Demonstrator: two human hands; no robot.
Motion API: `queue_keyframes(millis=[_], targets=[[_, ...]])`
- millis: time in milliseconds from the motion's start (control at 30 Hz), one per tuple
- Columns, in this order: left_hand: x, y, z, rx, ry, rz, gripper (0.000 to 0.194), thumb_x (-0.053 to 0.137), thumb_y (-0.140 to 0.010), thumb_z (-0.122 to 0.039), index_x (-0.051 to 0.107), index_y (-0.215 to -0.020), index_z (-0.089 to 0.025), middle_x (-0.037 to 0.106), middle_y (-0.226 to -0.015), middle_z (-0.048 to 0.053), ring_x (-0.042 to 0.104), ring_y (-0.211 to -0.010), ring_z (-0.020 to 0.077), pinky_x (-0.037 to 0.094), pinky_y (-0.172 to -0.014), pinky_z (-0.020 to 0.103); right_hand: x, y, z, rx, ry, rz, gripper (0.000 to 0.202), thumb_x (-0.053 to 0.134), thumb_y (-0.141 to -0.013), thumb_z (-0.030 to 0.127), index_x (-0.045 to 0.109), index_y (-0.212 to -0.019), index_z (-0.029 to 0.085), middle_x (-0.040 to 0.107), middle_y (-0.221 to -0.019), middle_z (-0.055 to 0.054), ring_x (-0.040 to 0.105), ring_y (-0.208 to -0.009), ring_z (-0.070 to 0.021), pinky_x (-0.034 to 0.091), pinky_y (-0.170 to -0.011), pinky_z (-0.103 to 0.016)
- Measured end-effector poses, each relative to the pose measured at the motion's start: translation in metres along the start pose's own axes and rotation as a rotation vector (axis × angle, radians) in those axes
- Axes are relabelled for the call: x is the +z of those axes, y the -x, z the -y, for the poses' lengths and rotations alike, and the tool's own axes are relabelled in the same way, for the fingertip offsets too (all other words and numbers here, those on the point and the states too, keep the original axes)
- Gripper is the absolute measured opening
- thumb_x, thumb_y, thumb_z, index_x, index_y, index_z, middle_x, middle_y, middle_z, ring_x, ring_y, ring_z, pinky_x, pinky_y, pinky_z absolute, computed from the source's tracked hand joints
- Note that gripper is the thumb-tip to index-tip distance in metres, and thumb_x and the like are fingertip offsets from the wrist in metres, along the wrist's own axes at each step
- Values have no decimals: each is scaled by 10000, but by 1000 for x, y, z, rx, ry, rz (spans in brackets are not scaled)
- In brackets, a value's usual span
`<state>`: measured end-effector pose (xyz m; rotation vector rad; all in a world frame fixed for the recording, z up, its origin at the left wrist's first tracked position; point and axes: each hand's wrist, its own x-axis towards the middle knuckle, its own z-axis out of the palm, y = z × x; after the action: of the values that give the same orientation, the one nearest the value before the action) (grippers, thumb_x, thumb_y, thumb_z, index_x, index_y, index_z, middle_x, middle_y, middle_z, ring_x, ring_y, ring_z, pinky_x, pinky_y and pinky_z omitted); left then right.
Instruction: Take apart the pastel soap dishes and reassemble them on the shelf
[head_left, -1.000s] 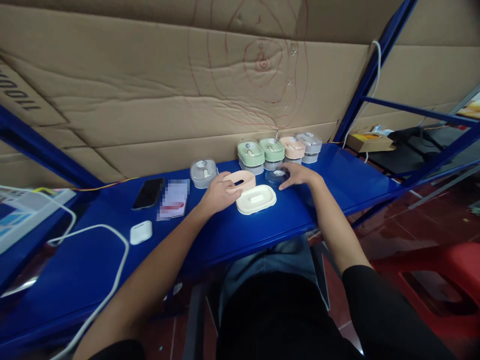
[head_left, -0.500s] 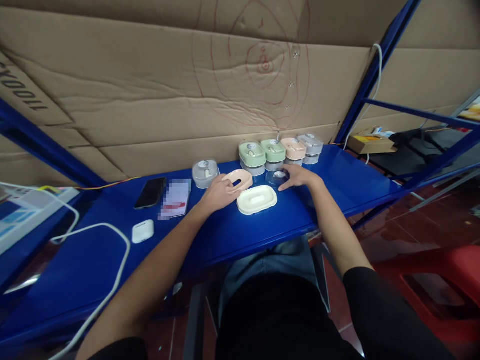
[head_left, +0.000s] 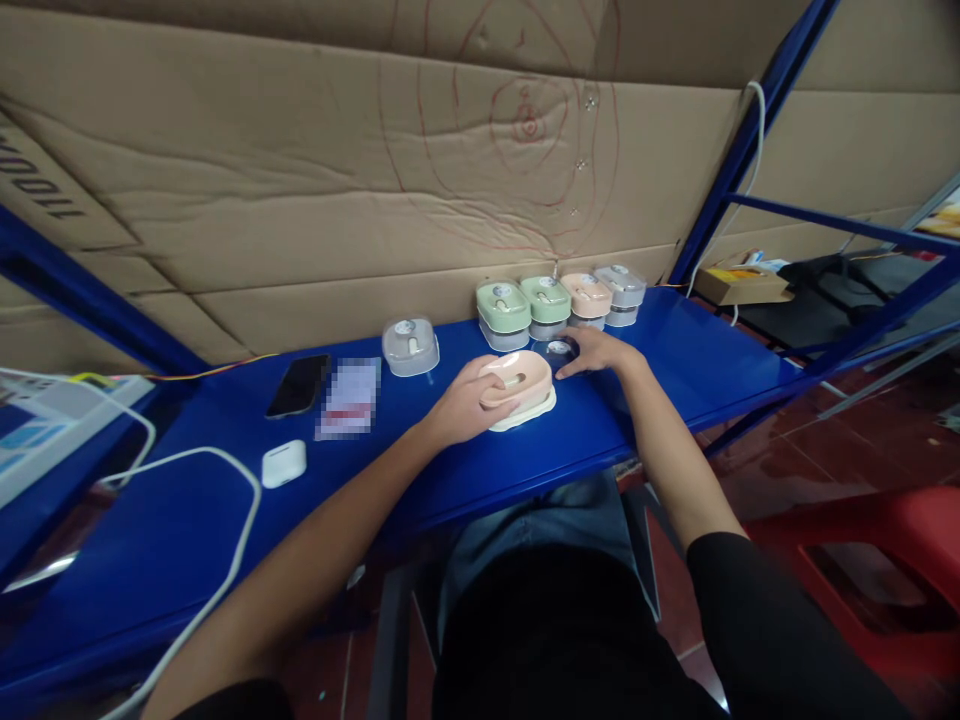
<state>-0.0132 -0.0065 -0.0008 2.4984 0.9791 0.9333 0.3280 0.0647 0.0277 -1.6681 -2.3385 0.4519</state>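
The left hand (head_left: 469, 402) has moved the pink oval plastic shell (head_left: 531, 378) rightward over the cream oval tray (head_left: 525, 418), fingers gripping its left side. The right hand's (head_left: 596, 350) fingers curve around the clear plastic cover (head_left: 559, 352).

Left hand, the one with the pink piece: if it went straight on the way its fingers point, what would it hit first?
Probably the clear lid or the fingers of the right hand around it, just past the pink piece in the left hand. Depth is unclear.
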Motion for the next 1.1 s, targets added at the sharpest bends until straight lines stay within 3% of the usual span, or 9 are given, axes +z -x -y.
queue_keyframes(millis=[300, 500, 633, 800, 933, 1100], targets=[[2, 3, -4, 27, -3, 59, 276, 864, -905, -422, 784, -1110, -255, 670, -1542, 131, 618, -1509, 372, 496, -1318, 563, 4, -3, -5, 2, -15, -23, 963, 1051, -615, 588, 739, -1473, 280, 726, -1395, -143, 669, -1313, -440, 540, -1167, -615], [3, 3, -3, 15, -26, 101, 434, 920, -813, -420, 759, -1185, -264, 655, -1560, 125, 625, -1502, 378, 509, -1311, 538, 3, 0, 1, 26, -8, 1, 1048, 1058, -591, 573, 704, -1524, 258, 707, -1455, -164, 648, -1368, -476, 531, -1182, -639], [4, 3, -4, 25, -91, 99, 628, 883, -806, -359, 696, -1396, -256, 652, -1564, 145, 628, -1487, 402, 508, -1304, 562, 1, 3, 8, 29, -20, -3, 1042, 1063, -581, 523, 709, -1518, 235, 715, -1467, -180, 649, -1380, -493, 535, -1184, -645], [1, 0, -7, 50, -244, 151, 797, 797, -833, -321, 567, -1581, -166, 623, -1618, 219, 618, -1459, 470, 481, -1277, 630, -5, 10, 14, -25, -73, -29, 843, 1005, -684, 501, 758, -1438, 217, 790, -1361, -150, 733, -1254, -429, 587, -1119, -575], [-3, -1, -12, 39, -342, 229, 835, 732, -884, -333, 480, -1652, -126, 584, -1663, 238, 591, -1482, 470, 452, -1282, 626, -11, 17, 17, -78, -205, -94, 818, 981, -707, 594, 782, -1390, 190, 816, -1276, -140, 764, -1135, -382, 614, -1058, -548], [-3, -1, -9, -51, -165, 228, 896, 787, -892, -375, 433, -1680, -138, 529, -1715, 229, 534, -1569, 449, 441, -1316, 587, -9, 17, 24, -196, -356, -153, 902, 972, -701, 654, 752, -1452, 205, 800, -1341, -134, 748, -1165, -351, 615, -1048, -533]])
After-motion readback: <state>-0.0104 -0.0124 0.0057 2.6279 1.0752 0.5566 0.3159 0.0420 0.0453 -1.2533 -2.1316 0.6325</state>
